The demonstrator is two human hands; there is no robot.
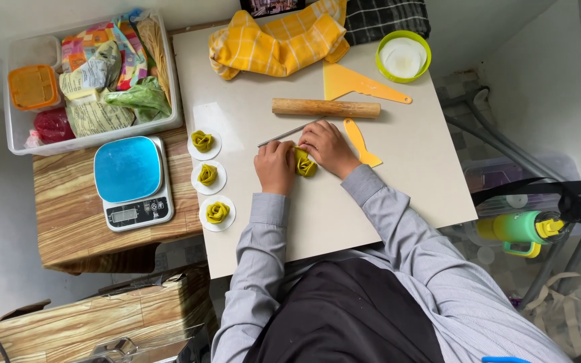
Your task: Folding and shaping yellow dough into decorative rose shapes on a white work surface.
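Hands are working together at the middle of the pale table: the left hand and the right hand are both curling their fingers around a yellow-green dough piece, gripping it from either side. Three finished dough rosettes are sitting on white paper rounds along the table's left edge, so the fourth appears to be midway through forming. This piece is showing folded, layered edges and a lumpy, still irregular outline. A wooden rolling pin and a thin metal rod are lying just beyond the hands.
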